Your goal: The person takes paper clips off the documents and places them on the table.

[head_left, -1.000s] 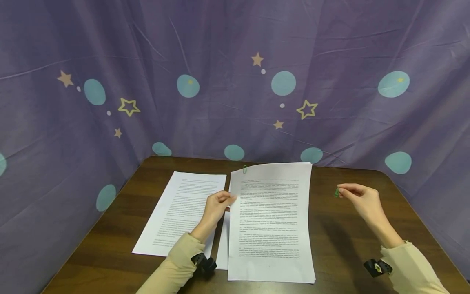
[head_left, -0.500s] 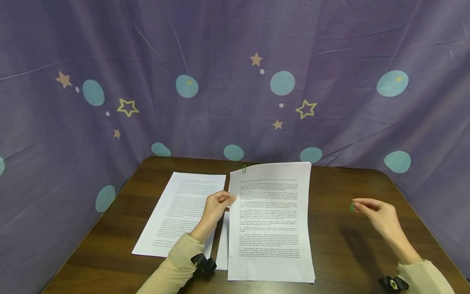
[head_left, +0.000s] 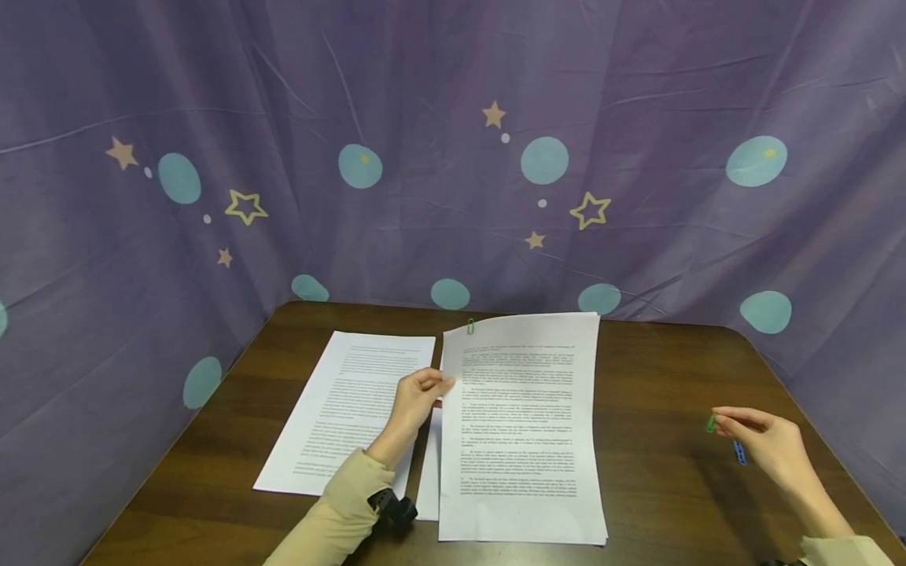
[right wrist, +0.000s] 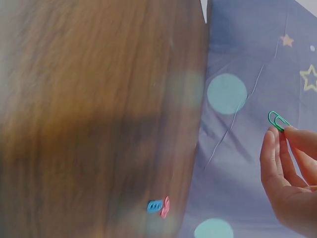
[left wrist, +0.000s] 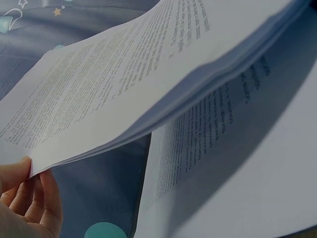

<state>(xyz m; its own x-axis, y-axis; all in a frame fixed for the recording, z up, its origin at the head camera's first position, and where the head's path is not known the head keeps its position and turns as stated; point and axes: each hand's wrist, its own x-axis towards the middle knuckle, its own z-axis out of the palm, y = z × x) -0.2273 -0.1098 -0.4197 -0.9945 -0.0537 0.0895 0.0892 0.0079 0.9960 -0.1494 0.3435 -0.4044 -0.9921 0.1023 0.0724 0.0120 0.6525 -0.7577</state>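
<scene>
A stack of printed sheets (head_left: 524,440) is lifted off the table at its left side, where my left hand (head_left: 414,399) pinches the edge between thumb and fingers. A green paper clip (head_left: 470,326) sits on the stack's top edge near the left corner. Over the table's right side, my right hand (head_left: 767,444) holds another green paper clip (right wrist: 277,120) between thumb and fingertips, apart from the papers. Below that hand lies a blue paper clip (head_left: 739,453), partly hidden in the head view. Beside it, in the right wrist view, lies a pink paper clip (right wrist: 165,207).
Another printed stack (head_left: 347,417) lies flat on the left of the brown table (head_left: 658,354). A strip of white paper (head_left: 429,472) shows beneath the lifted stack. A purple patterned curtain (head_left: 425,173) hangs behind the table.
My right hand has moved right and toward me with the green paper clip, and the blue paper clip has come into sight beneath it. My left hand stays on the stack's edge.
</scene>
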